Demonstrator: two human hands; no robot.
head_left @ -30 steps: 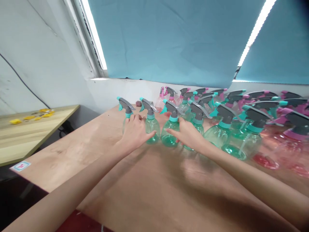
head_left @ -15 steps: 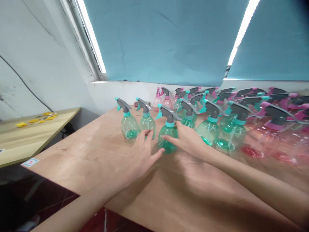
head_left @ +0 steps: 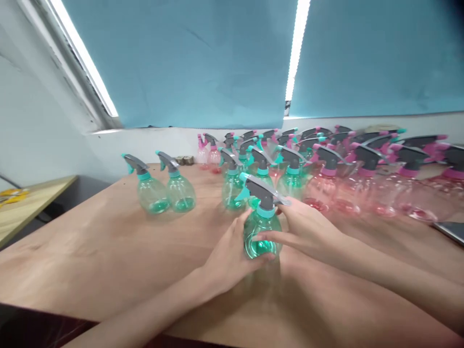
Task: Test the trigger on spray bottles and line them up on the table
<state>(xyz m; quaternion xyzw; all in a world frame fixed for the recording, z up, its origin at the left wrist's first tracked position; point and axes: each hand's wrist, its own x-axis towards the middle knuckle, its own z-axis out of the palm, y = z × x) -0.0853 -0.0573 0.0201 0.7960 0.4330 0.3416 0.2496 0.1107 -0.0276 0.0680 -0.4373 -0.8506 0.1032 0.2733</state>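
Note:
A clear green spray bottle with a grey and teal trigger head is held between both my hands, upright near the middle of the view. My left hand grips its left side and lower front, the thumb across the base. From the right, my right hand wraps the body, its thumb over the front and the other fingers behind, partly hidden. Two more green spray bottles, one beside the other, stand to the left. Just behind the held one is another green spray bottle.
Several pink spray bottles stand in rows with green ones along the right and back of the wooden table. Small dark blocks lie by the wall. A second table with yellow pieces is at far left.
My left hand has joined the right on the green spray bottle, which is now closer to me and away from the rows. The view has turned right.

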